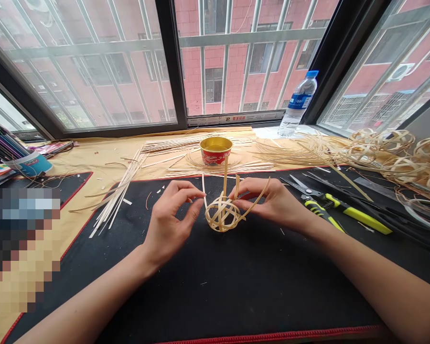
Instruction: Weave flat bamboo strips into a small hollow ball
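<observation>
A small openwork ball of woven bamboo strips (222, 216) rests on the black mat (236, 286), with several loose strip ends sticking up and out. On its left side, my left hand (175, 217) has thumb and forefinger pinched together at a thin pale strip that rises from the ball. My right hand (267, 200) is closed at the ball's upper right, its fingertips gripping the weave near a short upright strip end. Its far fingers are partly hidden behind the strips.
Behind the ball stand a red paper bowl (216, 152) and a water bottle (298, 105). Cut strips (118, 196) lie at the left. Yellow-and-black pliers (358, 217), scissors (301, 188) and woven pieces (383, 148) are at the right. A pen holder (34, 164) sits far left.
</observation>
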`<state>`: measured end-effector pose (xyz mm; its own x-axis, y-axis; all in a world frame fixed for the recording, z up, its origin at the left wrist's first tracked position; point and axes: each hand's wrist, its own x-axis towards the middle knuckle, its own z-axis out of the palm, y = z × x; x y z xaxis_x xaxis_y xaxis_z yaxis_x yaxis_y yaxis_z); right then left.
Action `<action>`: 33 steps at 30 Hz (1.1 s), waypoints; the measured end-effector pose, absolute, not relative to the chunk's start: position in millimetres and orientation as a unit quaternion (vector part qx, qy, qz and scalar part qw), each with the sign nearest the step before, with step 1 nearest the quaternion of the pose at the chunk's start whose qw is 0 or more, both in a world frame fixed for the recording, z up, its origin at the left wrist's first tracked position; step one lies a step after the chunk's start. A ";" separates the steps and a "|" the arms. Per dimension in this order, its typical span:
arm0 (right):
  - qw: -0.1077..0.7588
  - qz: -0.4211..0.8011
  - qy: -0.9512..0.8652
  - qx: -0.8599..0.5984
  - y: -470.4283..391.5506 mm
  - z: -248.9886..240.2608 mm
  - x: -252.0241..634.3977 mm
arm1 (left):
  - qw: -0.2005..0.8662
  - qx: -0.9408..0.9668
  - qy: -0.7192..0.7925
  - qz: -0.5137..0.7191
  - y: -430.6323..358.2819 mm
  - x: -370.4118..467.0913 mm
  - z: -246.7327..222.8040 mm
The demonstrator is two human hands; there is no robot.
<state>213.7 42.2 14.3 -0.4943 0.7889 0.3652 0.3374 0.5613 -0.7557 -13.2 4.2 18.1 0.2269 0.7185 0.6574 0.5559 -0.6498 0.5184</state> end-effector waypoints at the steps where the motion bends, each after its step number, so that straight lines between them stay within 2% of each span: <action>1: 0.367 0.308 -0.810 -0.338 41.8 15.0 213.7 | 0.089 0.791 0.398 0.456 3.7 -12.8 18.2; 13: 0.386 0.269 -0.840 -0.270 37.4 17.5 212.2 | 0.110 0.876 0.347 0.317 3.8 -14.4 10.5; 21: 0.387 0.287 -0.826 -0.293 41.6 12.4 214.3 | 0.157 0.867 0.355 0.313 7.4 -15.7 11.5; 33: 0.365 0.284 -0.835 -0.299 37.8 16.3 214.5 | 0.164 0.861 0.349 0.332 8.0 -14.4 9.0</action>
